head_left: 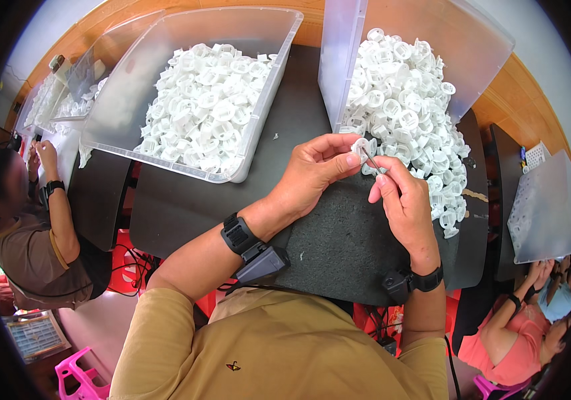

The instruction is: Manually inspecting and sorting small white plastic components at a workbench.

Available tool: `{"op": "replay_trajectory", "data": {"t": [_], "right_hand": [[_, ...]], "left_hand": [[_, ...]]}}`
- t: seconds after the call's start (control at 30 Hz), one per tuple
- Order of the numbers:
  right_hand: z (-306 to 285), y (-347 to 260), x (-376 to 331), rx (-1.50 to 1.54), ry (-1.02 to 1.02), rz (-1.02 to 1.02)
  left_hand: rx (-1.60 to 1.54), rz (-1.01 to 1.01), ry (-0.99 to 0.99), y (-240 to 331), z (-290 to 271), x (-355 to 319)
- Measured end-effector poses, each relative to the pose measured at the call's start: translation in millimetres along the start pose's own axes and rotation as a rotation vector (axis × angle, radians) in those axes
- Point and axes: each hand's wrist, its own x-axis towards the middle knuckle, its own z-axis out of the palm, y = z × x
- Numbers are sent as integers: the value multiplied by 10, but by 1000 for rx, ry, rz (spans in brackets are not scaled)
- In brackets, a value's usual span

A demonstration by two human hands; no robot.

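Note:
Between the thumb and fingers of my left hand [317, 167] is a small round white plastic part [363, 147]. My right hand [400, 193] pinches a thin dark metal tool [373, 163], its tip against the part; fingers hide the rest of it, so its exact kind is unclear. Both hands are raised over the black table [339, 233], close to the near side of a heap of similar white parts [419, 113]. The heap spills onto the table from a clear plastic bin [445, 40] lying on its side.
Left of my hands stands another clear bin [251, 143], holding many white parts. Small scraps lie on the table. One person [39, 227] works at the far left; others, including one in a coral top [509, 340], sit at the right near another translucent bin [545, 207].

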Motion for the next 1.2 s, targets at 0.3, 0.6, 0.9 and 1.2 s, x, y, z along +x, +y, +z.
{"op": "replay_trajectory", "data": {"t": [0.3,0.6,0.9,1.2], "right_hand": [[13,-3,2,-2,0,-36],[20,11,-5,-58,-9,-69],[-47,-2,-36,-174,-30,-78],[-68,192,70,306,32,-2]], "left_hand": [[6,1,3,-4,-14,-9],[29,-5,20,-20,-25,3],[222,-1,-26,23,-66,28],[116,-196,-200,169,-14,31]]}}
